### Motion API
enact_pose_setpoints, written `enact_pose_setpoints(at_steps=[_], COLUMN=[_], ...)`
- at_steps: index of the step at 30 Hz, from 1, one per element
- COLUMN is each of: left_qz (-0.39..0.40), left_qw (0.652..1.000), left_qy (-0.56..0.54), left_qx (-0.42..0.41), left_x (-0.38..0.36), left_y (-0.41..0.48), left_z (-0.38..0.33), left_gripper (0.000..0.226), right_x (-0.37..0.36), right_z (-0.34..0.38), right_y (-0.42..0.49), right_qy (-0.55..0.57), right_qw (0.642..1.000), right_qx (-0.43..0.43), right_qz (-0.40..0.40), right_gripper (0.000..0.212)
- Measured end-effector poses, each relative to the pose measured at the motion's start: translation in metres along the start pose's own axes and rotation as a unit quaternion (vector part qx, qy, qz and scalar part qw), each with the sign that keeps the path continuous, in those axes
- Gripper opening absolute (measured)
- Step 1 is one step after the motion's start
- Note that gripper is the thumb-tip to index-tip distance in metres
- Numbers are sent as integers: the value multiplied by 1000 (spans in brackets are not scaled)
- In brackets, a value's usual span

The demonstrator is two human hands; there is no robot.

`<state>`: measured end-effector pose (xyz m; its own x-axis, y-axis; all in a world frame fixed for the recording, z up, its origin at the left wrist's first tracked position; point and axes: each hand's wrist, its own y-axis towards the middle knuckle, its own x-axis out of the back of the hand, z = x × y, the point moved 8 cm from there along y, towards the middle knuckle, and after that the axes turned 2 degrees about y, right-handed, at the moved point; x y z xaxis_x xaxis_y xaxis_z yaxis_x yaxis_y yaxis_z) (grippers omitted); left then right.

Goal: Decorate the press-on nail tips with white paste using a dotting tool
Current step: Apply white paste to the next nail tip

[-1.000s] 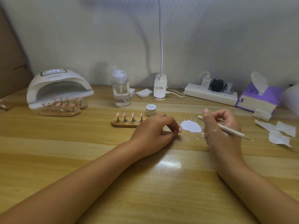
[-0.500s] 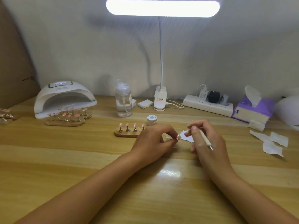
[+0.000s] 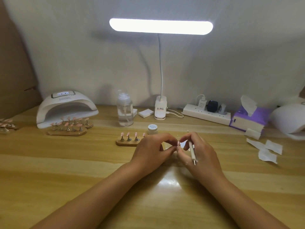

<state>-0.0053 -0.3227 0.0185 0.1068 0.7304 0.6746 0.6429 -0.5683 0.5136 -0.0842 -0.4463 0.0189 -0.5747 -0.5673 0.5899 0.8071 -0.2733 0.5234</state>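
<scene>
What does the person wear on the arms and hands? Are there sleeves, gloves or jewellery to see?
Nothing worn shows. The left forearm and right forearm are bare up to the picture's edge, with no sleeve in view. The left hand and right hand have no gloves, and I see no ring, watch or bracelet.

My view has tipped up since a second ago, bringing the lamp bar (image 3: pixel 160 26) into sight. The right hand (image 3: pixel 200 151), then well right of the jar (image 3: pixel 152 129), has come in just below it and now meets the left hand (image 3: pixel 152 151) at the nail tip (image 3: pixel 178 143). The dotting tool (image 3: pixel 192 152) has swung from pointing right to pointing back toward me. The right hand now hides most of the white paste (image 3: pixel 182 144).
</scene>
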Motion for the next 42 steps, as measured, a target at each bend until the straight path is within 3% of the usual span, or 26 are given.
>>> enact_pose_setpoints(at_steps=[14,20,26,29,31,35,39,42], left_qz=[-30,-9,-84,-106,-57,121,199,199], left_qw=[993,987,988,985,988,971,949,947], left_qy=[105,149,119,135,130,98,117,97], left_qx=[-44,-56,-52,-2,67,181,217,235], left_x=[5,0,27,58,76,89,88,84], left_y=[-7,-9,-4,8,17,12,-2,-7], left_z=[-16,-20,-17,0,25,73,98,106], left_gripper=[12,22,34,43,55,78,74,62], right_x=[4,11,16,15,14,10,7,6], right_z=[2,1,3,1,0,-1,6,13], right_y=[-1,0,-1,0,0,0,-3,-4], right_qy=[7,28,48,42,38,34,15,-5], right_qw=[1000,999,997,997,998,999,999,999], right_qx=[12,-10,-9,-10,-12,-8,22,37], right_qz=[-21,-39,-57,-57,-53,-36,-30,-34], right_gripper=[15,11,13,13,13,9,10,11])
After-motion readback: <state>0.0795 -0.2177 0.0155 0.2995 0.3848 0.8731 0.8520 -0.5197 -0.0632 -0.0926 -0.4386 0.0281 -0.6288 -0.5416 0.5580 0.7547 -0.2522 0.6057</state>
